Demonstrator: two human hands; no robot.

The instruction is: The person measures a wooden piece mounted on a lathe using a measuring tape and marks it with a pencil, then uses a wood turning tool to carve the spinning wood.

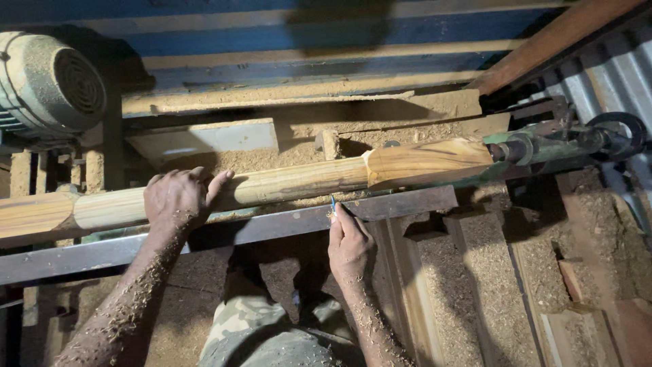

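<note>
Smooth turned wooden spindle

Head view: worn high, facing steeply down onto lathe bed (close, at arm's reach)
Shared views: single view only

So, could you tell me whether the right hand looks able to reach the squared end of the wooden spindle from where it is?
Probably yes. The right hand, pinching a small blue pencil at the metal rail, sits just below the spindle's squared end, with nothing between them.
</note>
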